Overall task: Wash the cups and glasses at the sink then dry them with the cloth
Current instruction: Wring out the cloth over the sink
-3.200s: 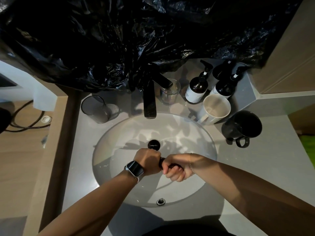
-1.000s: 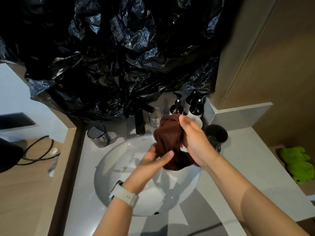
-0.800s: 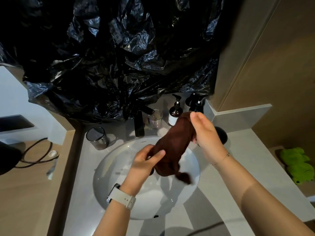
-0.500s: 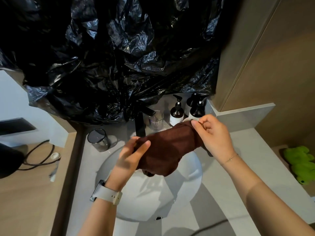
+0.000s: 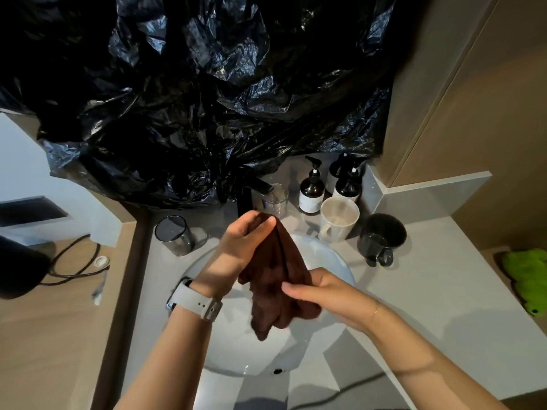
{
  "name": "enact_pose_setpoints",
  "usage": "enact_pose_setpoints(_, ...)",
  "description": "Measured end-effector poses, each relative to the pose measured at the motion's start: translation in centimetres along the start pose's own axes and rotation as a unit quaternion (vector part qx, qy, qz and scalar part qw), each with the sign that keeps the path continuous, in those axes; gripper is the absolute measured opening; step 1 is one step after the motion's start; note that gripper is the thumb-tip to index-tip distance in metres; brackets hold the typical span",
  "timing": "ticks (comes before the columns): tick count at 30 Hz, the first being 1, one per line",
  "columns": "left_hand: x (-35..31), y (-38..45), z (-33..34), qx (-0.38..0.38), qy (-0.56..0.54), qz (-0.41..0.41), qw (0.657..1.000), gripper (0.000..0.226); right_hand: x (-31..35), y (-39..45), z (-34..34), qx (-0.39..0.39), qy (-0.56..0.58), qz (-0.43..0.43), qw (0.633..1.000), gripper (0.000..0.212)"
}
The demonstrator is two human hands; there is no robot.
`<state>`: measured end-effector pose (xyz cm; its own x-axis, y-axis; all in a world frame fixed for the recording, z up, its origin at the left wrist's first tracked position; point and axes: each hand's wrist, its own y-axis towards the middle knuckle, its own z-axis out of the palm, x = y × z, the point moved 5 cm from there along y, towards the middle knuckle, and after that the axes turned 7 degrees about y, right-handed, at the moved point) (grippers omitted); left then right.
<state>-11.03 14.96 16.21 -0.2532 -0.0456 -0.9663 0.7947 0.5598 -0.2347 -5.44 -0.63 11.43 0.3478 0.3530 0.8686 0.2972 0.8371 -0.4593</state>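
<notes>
My left hand point(image 5: 245, 241) pinches the top of the brown cloth point(image 5: 275, 279), which hangs over the sink point(image 5: 340, 261); my right hand point(image 5: 322, 294) grips its lower half. It looks soft, limp and probably damp, so I'd hold bunched folds. The white mug point(image 5: 337, 218) and black mug point(image 5: 380, 239) beyond my right hand look fragile.

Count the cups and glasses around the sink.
4. A dark glass left of the sink, a clear glass by the tap, and a white mug beside a black mug at right. The cloth may hide more.
</notes>
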Motion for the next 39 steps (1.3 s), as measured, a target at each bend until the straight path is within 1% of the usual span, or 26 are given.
enact_pose_setpoints(3,3.0,0.8,-2.0,-0.059,0.024,-0.02,0.998,0.021,0.4,1.0,0.4,-0.065,0.043,-0.03,0.997,0.051)
enact_pose_setpoints(5,5.7,0.8,-4.7,-0.138,0.027,-0.026,0.99,0.027,-0.5,1.9,0.4,-0.079,0.153,0.004,0.985,0.049)
enact_pose_setpoints(7,9.3,0.8,-8.3,-0.224,0.045,-0.057,0.972,0.035,-1.9,2.6,0.4,-0.068,0.295,0.056,0.951,0.05)
enact_pose_setpoints(9,12.3,0.7,-11.5,-0.284,0.058,-0.091,0.953,0.05,-2.6,3.1,0.9,-0.064,0.401,0.097,0.909,0.056)
enact_pose_setpoints(11,14.3,1.4,-13.9,-0.341,0.072,-0.135,0.927,0.069,-3.0,3.8,1.1,-0.08,0.445,0.117,0.884,0.055)
enact_pose_setpoints(12,14.6,1.9,-14.8,-0.364,0.076,-0.145,0.917,0.077,-2.8,4.2,1.3,-0.089,0.448,0.119,0.882,0.053)
enact_pose_setpoints(13,14.8,2.8,-15.3,-0.366,0.077,-0.141,0.917,0.082,-2.7,4.5,1.5,-0.096,0.443,0.117,0.884,0.052)
enact_pose_setpoints(14,15.2,3.9,-15.8,-0.356,0.087,-0.125,0.922,0.081,-2.5,4.8,1.6,-0.093,0.439,0.112,0.887,0.051)
enact_pose_setpoints(16,15.6,5.7,-16.4,-0.346,0.101,-0.106,0.927,0.071,-2.2,5.3,1.6,-0.096,0.427,0.095,0.894,0.047)
enact_pose_setpoints(18,16.8,7.2,-17.5,-0.343,0.118,-0.058,0.93,0.093,-1.7,5.4,1.5,-0.076,0.427,0.072,0.898,0.042)
enact_pose_setpoints(19,17.6,7.6,-17.8,-0.334,0.115,-0.057,0.934,0.103,-1.6,5.6,1.4,-0.066,0.423,0.064,0.902,0.042)
enact_pose_setpoints(20,18.5,8.1,-18.2,-0.325,0.111,-0.059,0.937,0.106,-1.4,5.6,1.4,-0.046,0.43,0.051,0.9,0.046)
enact_pose_setpoints(22,19.2,8.5,-18.7,-0.333,0.093,-0.075,0.935,0.094,-1.0,5.6,1.5,-0.039,0.43,0.034,0.901,0.055)
enact_pose_setpoints(23,18.5,8.2,-18.5,-0.333,0.079,-0.067,0.937,0.086,-1.2,5.6,1.4,-0.03,0.437,0.026,0.899,0.055)
enact_pose_setpoints(24,17.3,7.6,-18.1,-0.328,0.059,-0.055,0.941,0.08,-1.4,5.6,1.2,-0.026,0.435,0.014,0.9,0.047)
enact_pose_setpoints(26,16.0,6.8,-16.7,-0.289,0.042,-0.03,0.956,0.068,-1.6,5.5,0.9,-0.04,0.383,0.011,0.923,0.019)
enact_pose_setpoints(27,15.3,5.9,-15.9,-0.261,0.043,-0.024,0.964,0.064,-1.5,5.4,0.6,-0.038,0.336,0.0,0.941,0.034)
enact_pose_setpoints(28,14.7,5.0,-15.0,-0.225,0.042,-0.015,0.973,0.063,-1.4,5.4,0.6,-0.014,0.28,-0.015,0.96,0.051)
enact_pose_setpoints(29,13.9,4.0,-14.1,-0.192,0.069,-0.01,0.979,0.065,-0.9,5.0,0.9,0.003,0.216,-0.027,0.976,0.06)
enact_pose_setpoints(30,13.4,3.1,-13.2,-0.148,0.092,-0.004,0.985,0.067,-0.5,4.7,1.0,-0.001,0.156,-0.037,0.987,0.06)
enact_pose_setpoints(32,12.3,0.9,-11.1,-0.048,0.101,-0.015,0.994,0.068,0.3,3.9,1.1,-0.023,0.078,-0.053,0.995,0.034)
enact_pose_setpoints(33,11.8,-0.2,-9.7,0.008,0.101,-0.018,0.995,0.069,0.3,3.7,1.1,-0.031,0.017,-0.056,0.998,0.031)
enact_pose_setpoints(34,11.2,-1.0,-8.2,0.058,0.105,-0.008,0.993,0.07,0.3,3.1,0.7,-0.038,-0.05,-0.058,0.996,0.031)
enact_pose_setpoints(35,10.8,-1.7,-6.9,0.094,0.132,0.012,0.987,0.072,1.1,2.3,0.7,-0.054,-0.151,-0.086,0.983,0.026)
enact_pose_setpoints(37,10.5,-2.6,-4.8,0.131,0.148,0.014,0.98,0.075,2.2,1.0,0.3,-0.066,-0.295,-0.161,0.94,0.02)
enact_pose_setpoints(39,9.9,-3.2,-3.8,0.133,0.137,-0.016,0.981,0.076,3.7,-0.7,0.6,-0.046,-0.336,-0.2,0.919,0.024)
